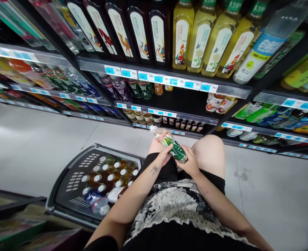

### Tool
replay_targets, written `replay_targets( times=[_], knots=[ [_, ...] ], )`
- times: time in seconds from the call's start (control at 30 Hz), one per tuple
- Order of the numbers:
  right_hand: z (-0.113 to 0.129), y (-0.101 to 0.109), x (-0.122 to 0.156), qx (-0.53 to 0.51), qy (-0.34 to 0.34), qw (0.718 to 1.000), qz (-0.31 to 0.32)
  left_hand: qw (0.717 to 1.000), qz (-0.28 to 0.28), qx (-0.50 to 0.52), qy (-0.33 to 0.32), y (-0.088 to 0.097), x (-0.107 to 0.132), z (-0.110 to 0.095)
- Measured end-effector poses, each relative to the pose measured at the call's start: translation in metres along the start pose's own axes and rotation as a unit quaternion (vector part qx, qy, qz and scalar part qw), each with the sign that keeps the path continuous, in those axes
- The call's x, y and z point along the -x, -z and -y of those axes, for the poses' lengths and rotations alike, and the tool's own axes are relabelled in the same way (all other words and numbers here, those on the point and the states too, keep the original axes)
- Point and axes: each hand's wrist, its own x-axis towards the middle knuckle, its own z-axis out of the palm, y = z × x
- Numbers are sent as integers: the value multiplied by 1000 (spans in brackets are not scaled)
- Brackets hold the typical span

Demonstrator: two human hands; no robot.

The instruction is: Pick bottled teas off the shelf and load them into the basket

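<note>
The left hand (166,156) and right hand (192,163) have their fingers closed around a green-labelled bottle (167,140) above the lap (168,171), its cap tipped toward the shelf's front edge (195,118). Beside the left arm, a basket (61,190) holds white-capped bottles (106,177).

We saw a green label (178,152) with red markings and a white cap (153,129) on our clear bottle (167,141). Our floral cloth (167,205) was black and off-white. In the dark basket (58,195) we had white-capped amber bottles (124,164) and, by its near edge, a blue-labelled bottle (92,197). Blue-and-white price tags (146,76) lined the upper shelf's front edge (90,66).
</note>
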Motion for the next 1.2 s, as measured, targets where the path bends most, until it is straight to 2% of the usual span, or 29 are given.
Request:
replay_targets(
  times=[0.13, 0.3, 0.47, 0.53, 0.63, 0.73, 0.8, 0.87, 0.93, 1.0, 1.07, 1.2],
  knots=[
    [0, -3, 5, 73, -2, 996, -45, 995, -24, -75, -67, -5, 4, -3],
    [-4, -2, 4, 103, 6, 991, -88, 986, -56, -153, -47, -10, 1, -18],
    [-10, -6, 3, 126, 39, 986, -102, 969, -82, -226, -65, -12, -3, -37],
    [-11, -10, 1, 131, 58, 986, -85, 967, -109, -219, -73, -10, -5, -42],
    [-11, -17, -3, 119, 48, 992, -20, 968, -162, -180, -64, -5, -10, -47],
    [-11, -24, -5, 99, -7, 994, 41, 959, -215, -165, -78, 4, -17, -53],
    [-11, -28, -5, 80, -61, 993, 66, 954, -228, -161, -107, 9, -24, -62],
    [-14, -32, -5, 49, -141, 983, 111, 954, -229, -138, -139, 14, -37, -77],
    [-17, -36, -5, 18, -217, 960, 175, 950, -235, -106, -174, 19, -58, -100],
    [-21, -40, -6, 2, -253, 943, 217, 941, -236, -96, -224, 27, -86, -128],
    [-26, -46, -8, -7, -262, 942, 212, 920, -245, -113, -284, 35, -117, -158],
    [-39, -59, -12, -68, -284, 944, 156, 847, -324, -147, -394, 53, -169, -211]
  ],
)
